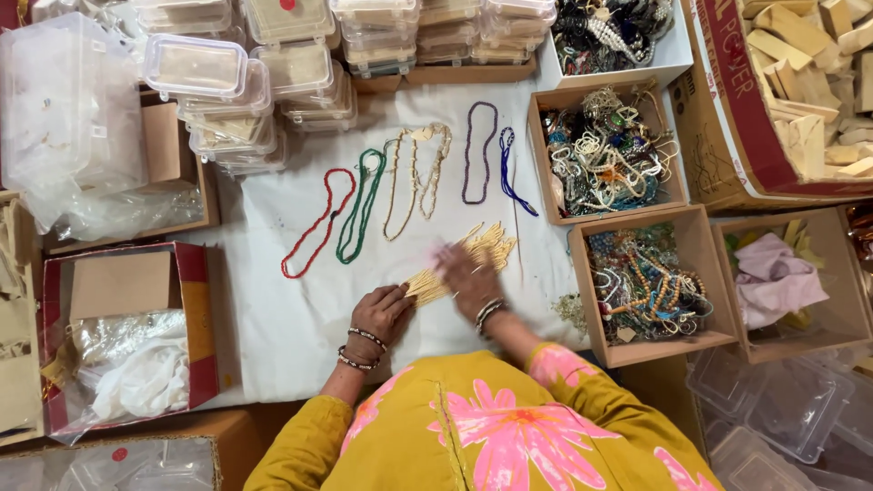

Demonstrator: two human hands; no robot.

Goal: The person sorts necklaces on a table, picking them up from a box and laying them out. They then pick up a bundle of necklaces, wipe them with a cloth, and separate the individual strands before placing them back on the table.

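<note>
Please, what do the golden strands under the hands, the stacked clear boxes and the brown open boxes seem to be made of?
The golden strands under the left hand and right hand look like fine pale-gold beads or metal chain; too small to tell. The stacked clear boxes seem glossy transparent plastic, with see-through lids. The brown open boxes look like matt cardboard, with raw brown walls.

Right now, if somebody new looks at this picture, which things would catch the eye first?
Probably the row of bead necklaces on the white cloth: red, green, cream, purple. Below them, the left hand and right hand rest on a bundle of golden strands. At right, cardboard boxes hold tangled jewellery.
</note>
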